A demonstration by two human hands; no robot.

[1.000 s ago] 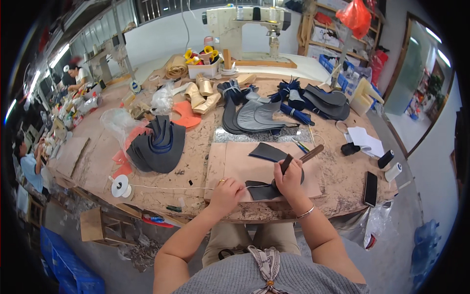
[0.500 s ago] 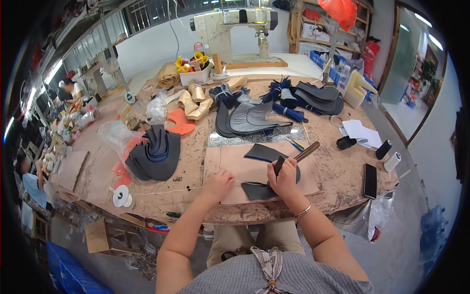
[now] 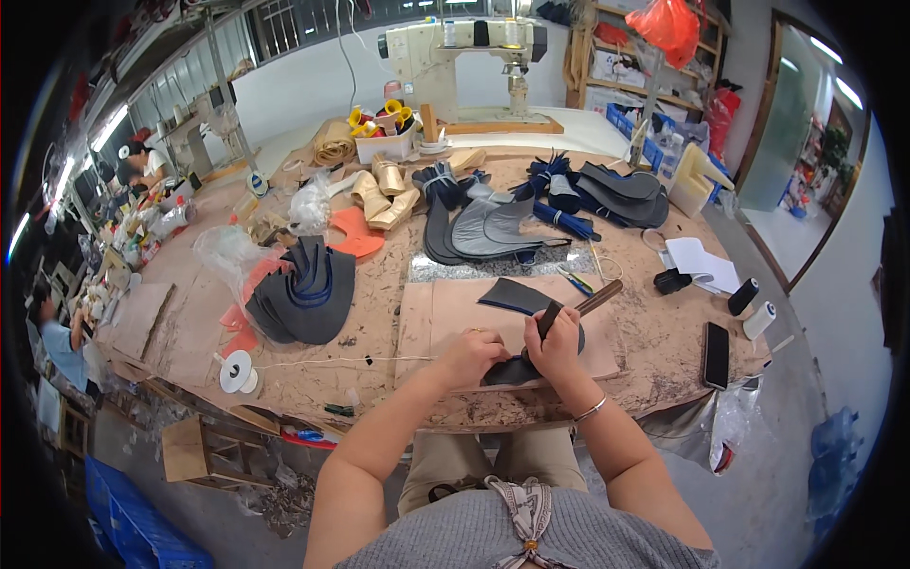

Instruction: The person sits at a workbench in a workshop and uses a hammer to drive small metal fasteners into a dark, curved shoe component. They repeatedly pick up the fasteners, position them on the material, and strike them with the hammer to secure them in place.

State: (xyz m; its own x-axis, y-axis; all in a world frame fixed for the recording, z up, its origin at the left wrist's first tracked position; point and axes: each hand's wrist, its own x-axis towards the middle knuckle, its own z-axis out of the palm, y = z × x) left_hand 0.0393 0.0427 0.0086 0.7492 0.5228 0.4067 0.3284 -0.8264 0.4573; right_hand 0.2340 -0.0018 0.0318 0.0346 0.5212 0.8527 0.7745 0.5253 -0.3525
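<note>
In the head view, just below the middle of the frame, my left hand [image 3: 471,356] lies fingers-down, pressing on a dark leather piece [image 3: 517,370] that sits on a tan cutting board [image 3: 445,318] near the front edge of the workbench [image 3: 370,379]. My right hand [image 3: 557,343] is just beside it, fingers closed around the dark handle of a small tool [image 3: 547,320] that stands nearly upright, its tip down on the same piece. Just above my hands on the board lies a second dark leather piece [image 3: 514,296], and a wooden-handled tool [image 3: 599,297] rests tilted to its right. Left of centre sits a stack of grey cut pieces [image 3: 301,302], with a white spool of thread [image 3: 235,371] lower left of it. At the right edge of the bench lies a black phone [image 3: 717,354]. At the top middle stands a cream sewing machine [image 3: 466,40].
</note>
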